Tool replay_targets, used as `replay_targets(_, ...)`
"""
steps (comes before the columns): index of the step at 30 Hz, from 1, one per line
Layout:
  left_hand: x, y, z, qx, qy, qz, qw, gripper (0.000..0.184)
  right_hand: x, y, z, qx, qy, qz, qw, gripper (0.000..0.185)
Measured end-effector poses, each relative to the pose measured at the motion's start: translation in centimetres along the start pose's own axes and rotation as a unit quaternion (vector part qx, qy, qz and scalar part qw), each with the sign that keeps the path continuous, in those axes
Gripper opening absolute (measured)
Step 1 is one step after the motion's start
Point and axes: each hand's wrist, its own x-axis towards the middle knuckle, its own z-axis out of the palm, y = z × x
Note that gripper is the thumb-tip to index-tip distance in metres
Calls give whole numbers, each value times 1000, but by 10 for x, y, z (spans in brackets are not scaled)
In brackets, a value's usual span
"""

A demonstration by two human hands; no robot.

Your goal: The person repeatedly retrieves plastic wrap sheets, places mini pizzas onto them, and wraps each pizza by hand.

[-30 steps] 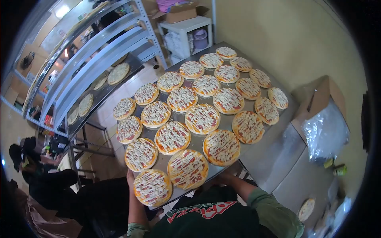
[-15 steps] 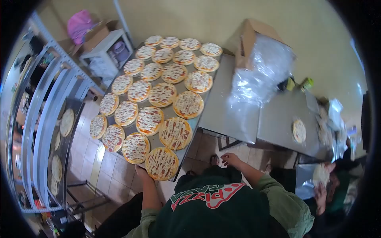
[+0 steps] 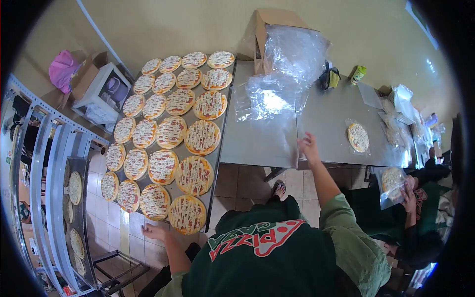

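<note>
Tray (image 3: 181, 151) of pizzas (image 3: 171, 132) lay lengthwise, near to far

The tray was on the left side of my workspace, alongside the left end of the metal table (image 3: 260, 151). Its long axis ran from near to far, the far end leaning a little to the right, and its short side faced me. The round pizzas lay flat on it, striped with white topping, in six rows of four; being round, they pointed no particular way.

My left hand (image 3: 154, 231) was just beside the tray's near edge, toward its left corner, palm turned upward, thumb and fingers apart. My right hand (image 3: 308, 146) was raised at the table's near edge, well to the right of the tray, its fingers loosely bent and spread from one another.

Beyond my right hand, clear plastic bags (image 3: 269, 99) spilled from a cardboard box (image 3: 284, 18) toward me. A green packet (image 3: 358, 74) stood at the far side, and a single pizza on plastic (image 3: 357, 137) lay farther right. At the near right, a co-worker's hand (image 3: 408, 196) held a bagged pizza (image 3: 392, 183). On the far left stood a metal rack (image 3: 53, 158).
</note>
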Motion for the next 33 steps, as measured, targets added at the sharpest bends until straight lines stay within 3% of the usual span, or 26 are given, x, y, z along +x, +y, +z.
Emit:
replay_targets(3, -42, 76, 25, 97, 0, 284, 954, 36, 53, -28, -19, -37, 54, -34, 997, 91)
replay_targets(5, -90, 119, 58, 83, -63, 410, 906, 35, 92, -37, -27, -62, 57, -85, 993, 100)
replay_targets(7, -152, 147, 90, 24, -280, 376, 883, 38, 130, -37, -26, -66, 43, -121, 990, 103)
replay_targets(8, -171, 134, 118, 24, -382, 404, 831, 39, 152, -30, -22, -65, 23, -128, 989, 102)
replay_targets(9, -209, 156, 134, 35, -419, 500, 757, 43, 173, -23, -18, -64, 4, -134, 989, 101)
replay_targets(12, -297, 178, 189, 89, -599, 468, 643, 54, 210, -9, 14, -152, -33, -142, 978, 89)
replay_targets(14, -330, 161, 232, 106, -589, 520, 610, 65, 179, -22, 35, -229, -54, -133, 963, 60)
replay_targets(16, -356, 163, 264, 154, -578, 522, 607, 70, 158, -16, 47, -152, -105, -148, 972, 37)
replay_targets(18, -375, 163, 278, 222, -589, 513, 583, 73, 140, -8, 34, -102, -175, -32, 979, 27)
replay_targets(20, -386, 161, 285, 312, -616, 493, 529, 74, 140, -4, 19, -46, -209, 72, 974, 22)
replay_targets(22, -388, 135, 293, 222, -666, 508, 500, 71, 144, 9, -9, 22, -197, 159, 967, 19)
replay_targets(27, -419, 147, 341, 121, -717, 492, 478, 59, 212, -5, -33, 11, -136, 146, 980, 26)
replay_targets(30, -423, 147, 370, 105, -736, 459, 487, 50, 216, -21, -27, -133, 8, 33, 991, 34)
replay_targets(32, -420, 142, 387, 82, -751, 407, 513, 46, 204, -45, -25, -266, 162, -154, 938, 38)
replay_targets(33, -418, 138, 393, 71, -768, 323, 548, 44, 194, -52, -19, -326, 232, -244, 883, 40)
